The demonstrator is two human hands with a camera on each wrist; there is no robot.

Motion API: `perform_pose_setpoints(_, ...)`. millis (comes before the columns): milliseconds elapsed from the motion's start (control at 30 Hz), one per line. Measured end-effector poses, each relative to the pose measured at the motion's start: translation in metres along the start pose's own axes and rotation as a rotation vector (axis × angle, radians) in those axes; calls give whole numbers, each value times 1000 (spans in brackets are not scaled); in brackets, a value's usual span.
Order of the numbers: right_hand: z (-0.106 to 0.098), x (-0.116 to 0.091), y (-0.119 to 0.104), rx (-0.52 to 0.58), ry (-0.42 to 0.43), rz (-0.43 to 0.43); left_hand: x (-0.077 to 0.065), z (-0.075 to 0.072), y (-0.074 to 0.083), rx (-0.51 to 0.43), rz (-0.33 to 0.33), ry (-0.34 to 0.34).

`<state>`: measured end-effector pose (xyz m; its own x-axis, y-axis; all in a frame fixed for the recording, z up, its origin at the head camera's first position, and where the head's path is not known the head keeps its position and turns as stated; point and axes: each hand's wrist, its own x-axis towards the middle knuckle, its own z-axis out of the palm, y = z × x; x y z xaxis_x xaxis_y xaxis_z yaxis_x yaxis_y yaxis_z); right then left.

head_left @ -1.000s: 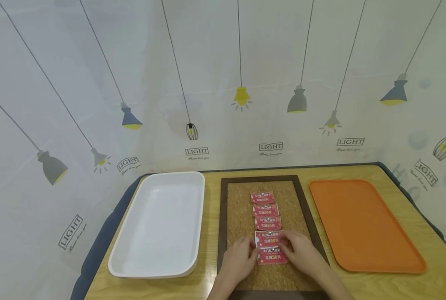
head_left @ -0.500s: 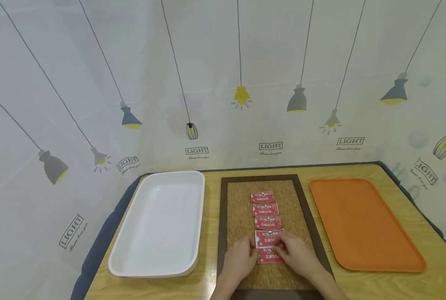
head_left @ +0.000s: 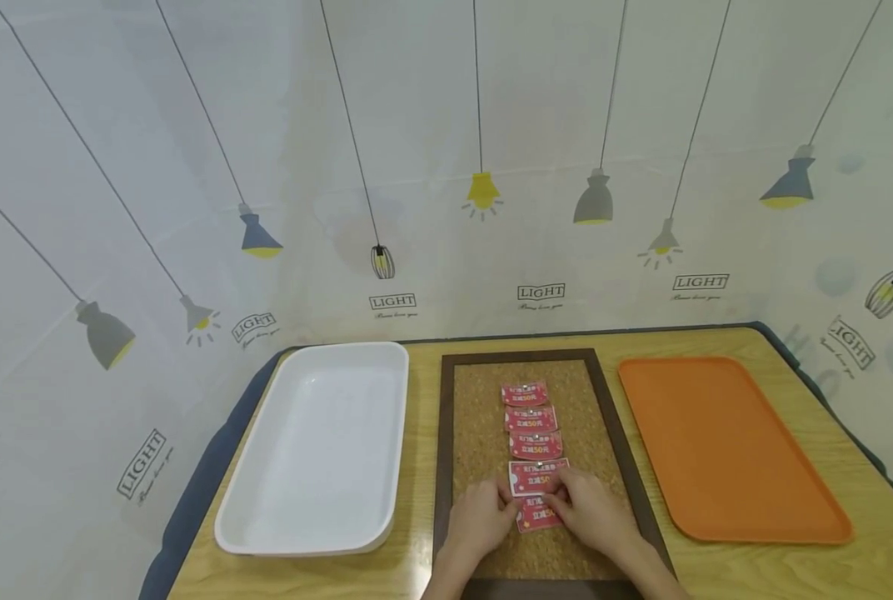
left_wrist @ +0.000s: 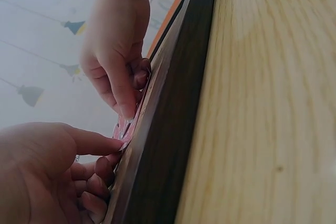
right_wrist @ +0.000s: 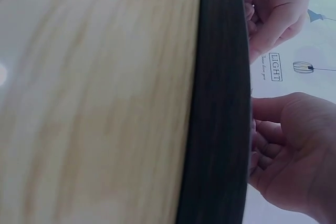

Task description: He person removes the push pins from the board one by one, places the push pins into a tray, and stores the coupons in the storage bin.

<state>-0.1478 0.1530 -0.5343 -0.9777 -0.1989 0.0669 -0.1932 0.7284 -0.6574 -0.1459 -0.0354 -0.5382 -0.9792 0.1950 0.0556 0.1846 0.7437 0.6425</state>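
Five-less wording aside, several red coupons run in a column down a cork board [head_left: 484,417], small silver pushpins at their top edges. The lowest coupon [head_left: 536,517] lies slightly tilted, its top edge meeting the coupon [head_left: 529,478] above. My left hand [head_left: 479,521] pinches its upper left corner between thumb and forefinger. At its top edge my right hand [head_left: 596,510] pinches the pushpin with thumb and forefinger, mostly covering it. In the left wrist view a silver glint shows under the right thumb [left_wrist: 125,103], close to the coupon [left_wrist: 125,132]. The board's frame hides the coupons in the right wrist view.
A deep white tray [head_left: 225,500] stands left of the board, and a flat orange tray [head_left: 739,450] lies to its right. The board's dark frame [head_left: 517,357] rests on a wooden table [head_left: 424,467]. A wall printed with lamps rises behind.
The right hand has moved left and inward onto the lowest coupon's pushpin. That coupon has turned slightly, its right side now higher. The left hand has stayed nearly in place.
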Motion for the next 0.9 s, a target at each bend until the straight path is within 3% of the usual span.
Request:
perform_pose_setpoints(267,1,3,-4,42,-4,80,0,-1,-2,-17,-14,-19)
perform_pose_setpoints(900,-1,3,-6,62,-28,168,-2,3,-4,-78,-16,-2)
